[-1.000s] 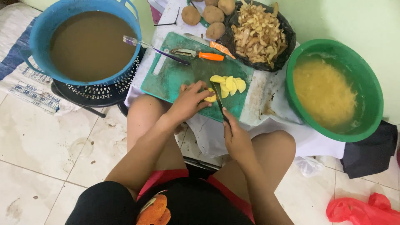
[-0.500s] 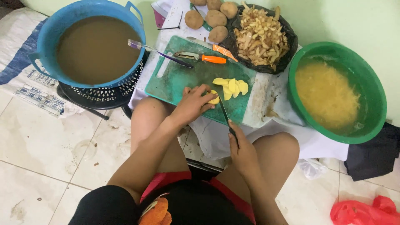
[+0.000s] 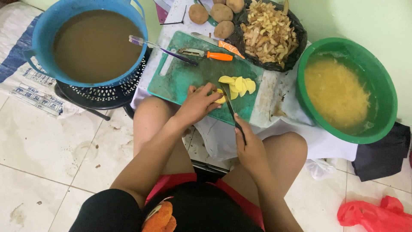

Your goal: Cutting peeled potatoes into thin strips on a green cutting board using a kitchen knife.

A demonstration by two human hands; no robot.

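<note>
Right hand: I see my right hand (image 3: 250,148) closed around the knife (image 3: 231,109); its handle is hidden in the fist.
Left hand: at 11 o'clock from it, my left hand (image 3: 198,104) presses down on the potato piece (image 3: 220,99), fingers covering most of it.
Potato piece: pale yellow, peeled, on the green cutting board (image 3: 184,77), blade against it.
Slices: a fanned stack of slices (image 3: 238,84) just beyond, at 12 o'clock.
Far edge: whole potatoes (image 3: 214,15), cut off by the frame.

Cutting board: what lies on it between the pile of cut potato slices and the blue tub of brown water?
In the head view, an orange-handled peeler and a purple toothbrush lie between the slices and the blue tub; the brush head overhangs the tub's rim.
</note>
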